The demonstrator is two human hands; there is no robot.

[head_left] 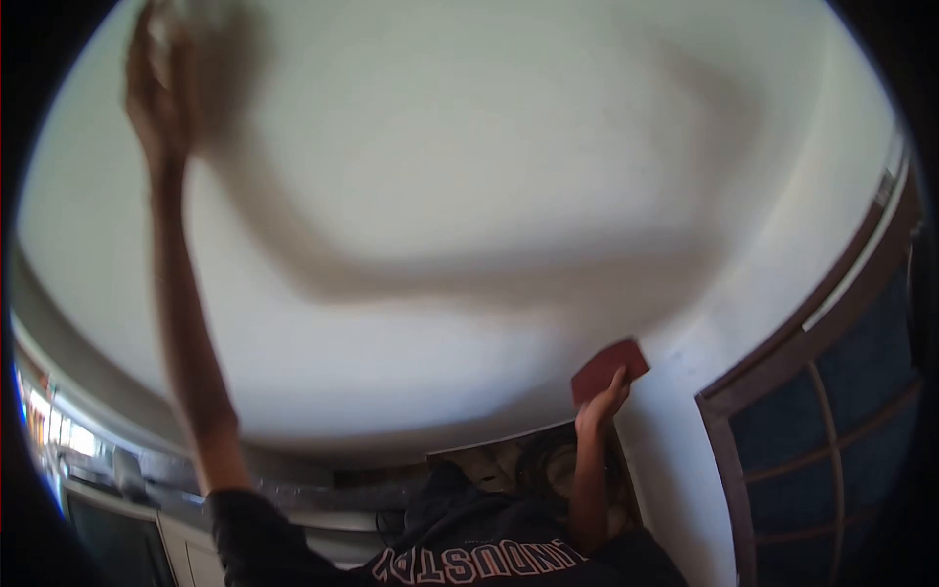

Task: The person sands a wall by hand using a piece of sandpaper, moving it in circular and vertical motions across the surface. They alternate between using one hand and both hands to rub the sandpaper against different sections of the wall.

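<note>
My left hand (161, 93) is stretched far up to the top left against a white plastered surface (469, 176). The hand is blurred. Something pale shows at its fingertips, and I cannot tell whether the hand grips it. My right hand (602, 403) is raised at the lower middle. It holds a dark red rectangular sheet (608, 368) flat against the same white surface. My dark shirt with pale lettering (469, 560) fills the bottom edge. The shadow of my left arm runs as a broad band across the white surface.
A window with a dark brown frame and curved grille bars (812, 391) stands at the right. A dim recess (509, 460) lies just below the white surface near my right forearm. Bright, cluttered shapes (68, 440) sit at the far lower left.
</note>
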